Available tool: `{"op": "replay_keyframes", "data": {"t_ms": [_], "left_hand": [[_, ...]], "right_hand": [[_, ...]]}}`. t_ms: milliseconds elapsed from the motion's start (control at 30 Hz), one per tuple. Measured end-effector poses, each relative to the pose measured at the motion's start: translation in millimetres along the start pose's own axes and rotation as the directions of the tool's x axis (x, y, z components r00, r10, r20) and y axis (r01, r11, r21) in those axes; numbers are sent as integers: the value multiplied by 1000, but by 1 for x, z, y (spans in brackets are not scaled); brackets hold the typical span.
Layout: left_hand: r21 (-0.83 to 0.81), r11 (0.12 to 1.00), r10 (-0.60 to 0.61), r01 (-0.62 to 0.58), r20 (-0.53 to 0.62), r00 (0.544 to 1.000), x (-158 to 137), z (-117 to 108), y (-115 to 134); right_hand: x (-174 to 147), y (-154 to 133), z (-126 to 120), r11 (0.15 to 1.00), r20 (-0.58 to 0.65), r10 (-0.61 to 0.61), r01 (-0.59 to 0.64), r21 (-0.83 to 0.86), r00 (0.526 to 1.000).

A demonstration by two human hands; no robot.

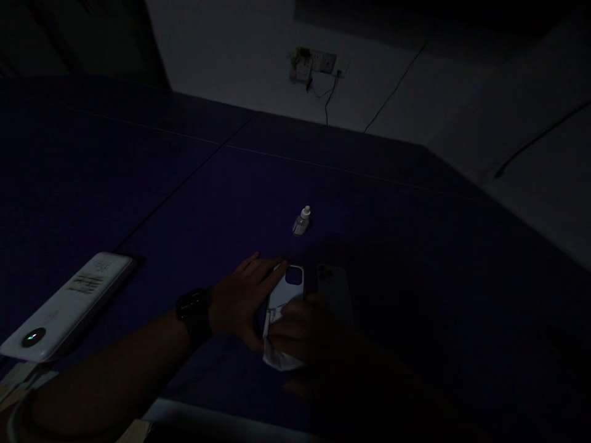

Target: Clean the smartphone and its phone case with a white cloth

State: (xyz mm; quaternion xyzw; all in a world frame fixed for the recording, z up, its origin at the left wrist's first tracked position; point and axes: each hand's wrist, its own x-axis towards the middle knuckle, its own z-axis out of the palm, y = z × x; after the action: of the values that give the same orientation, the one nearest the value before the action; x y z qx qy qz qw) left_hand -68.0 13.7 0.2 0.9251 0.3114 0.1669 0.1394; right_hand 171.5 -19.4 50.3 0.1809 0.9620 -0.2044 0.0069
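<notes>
A light-coloured phone case [284, 293] with a square camera cutout lies on the dark table. My left hand [242, 295], a black watch on its wrist, holds the case along its left side, index fingertip at the top edge and thumb lower down. My right hand [305, 335] is closed on a white cloth [279, 358] pressed over the lower part of the case; dim light hides some of its fingers. A dark phone [336, 289] lies back up just right of the case. Beyond the case stands a small dropper bottle [301, 223] with a white cap.
A white power bank [78, 298] with a small lit display lies at the left. The dark bluish table [221, 197] reaches back to a pale wall [221, 55] with sockets [316, 61] and hanging cables. The room is very dim.
</notes>
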Motion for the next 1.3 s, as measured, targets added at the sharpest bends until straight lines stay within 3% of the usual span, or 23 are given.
{"op": "replay_keyframes", "data": {"t_ms": [133, 400, 767, 967, 1167, 1300], "left_hand": [[-8, 1000, 2, -2, -8, 1000, 0, 1, -1], [0, 1000, 5, -5, -11, 1000, 0, -3, 3], [16, 1000, 5, -5, -20, 1000, -1, 0, 1], [20, 1000, 5, -4, -20, 1000, 0, 1, 1], [17, 1000, 8, -8, 8, 1000, 0, -2, 1], [17, 1000, 7, -7, -3, 1000, -1, -1, 1]], "right_hand": [[1, 0, 3, 1000, -60, -11, 11, 1, 998], [-9, 8, 0, 981, -75, 57, -69, -179, 996], [-17, 17, -6, 978, -186, 120, -149, -147, 975], [-8, 9, 1, 995, -152, 59, -70, -66, 987], [-14, 20, 3, 964, -214, 175, -211, -160, 961], [-9, 18, 5, 976, -170, 112, -140, -164, 979]]}}
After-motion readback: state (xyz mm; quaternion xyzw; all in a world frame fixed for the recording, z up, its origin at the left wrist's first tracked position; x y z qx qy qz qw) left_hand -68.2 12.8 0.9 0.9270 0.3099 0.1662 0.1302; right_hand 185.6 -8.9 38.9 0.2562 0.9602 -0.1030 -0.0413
